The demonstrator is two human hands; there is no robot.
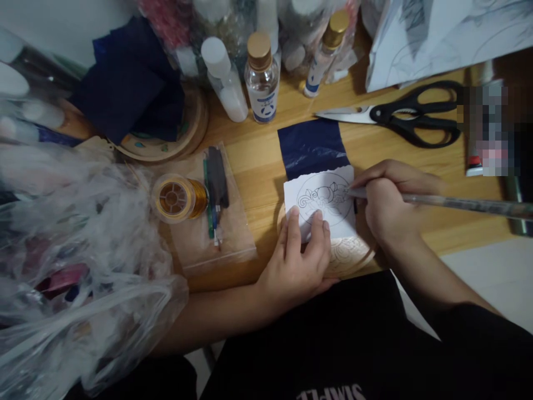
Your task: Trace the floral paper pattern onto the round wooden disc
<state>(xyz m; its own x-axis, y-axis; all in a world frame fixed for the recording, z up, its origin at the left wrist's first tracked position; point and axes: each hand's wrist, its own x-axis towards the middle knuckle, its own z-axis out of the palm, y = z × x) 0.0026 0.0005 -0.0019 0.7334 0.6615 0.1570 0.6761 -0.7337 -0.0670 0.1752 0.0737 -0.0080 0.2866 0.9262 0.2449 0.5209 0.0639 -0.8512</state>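
My left hand (297, 253) lies with its fingers spread on the lower edge of a small white paper (320, 216), pressing it down. A line drawing inside a circle is on the paper. My right hand (389, 205) is closed around a long, slim pen (441, 203), whose tip touches or nearly touches the right side of the drawing. Beneath the paper, a dark blue sheet (314, 144) sticks out at the top. Under both hands is a pale round piece (350, 253) with line patterns, partly hidden.
Black-handled scissors (400, 114) lie beyond my right hand. Small bottles (262, 83) stand at the back. To the left are a spool of golden thread (181, 198), a clear zip bag (233, 239) with slim tools on it, dark blue cloth-like pieces (129, 89) and crumpled plastic bags (104, 233).
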